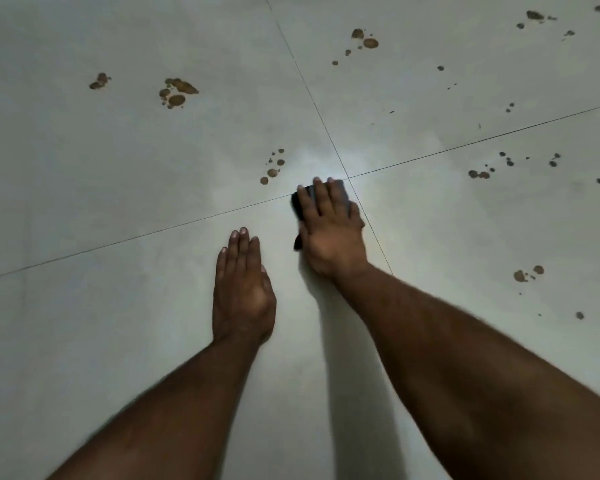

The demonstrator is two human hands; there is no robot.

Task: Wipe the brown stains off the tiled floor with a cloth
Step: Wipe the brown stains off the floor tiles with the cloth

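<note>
My right hand [329, 226] presses flat, fingers straight, on a dark cloth [296, 204] where four pale floor tiles [118, 341] meet. Most of the cloth is hidden under the palm. My left hand [242, 289] rests flat on the floor, just left of and nearer than the right hand, holding nothing. A small cluster of brown stains [273, 167] lies just left of and beyond the cloth. Larger brown stains [178, 92] sit farther off at the upper left, with another stain [100, 81] to their left.
More brown stains dot the far tile [365, 39], the top right corner [536, 15], the right side [480, 174] and the lower right [527, 273]. Thin dark grout lines [136, 237] cross the floor under my hands.
</note>
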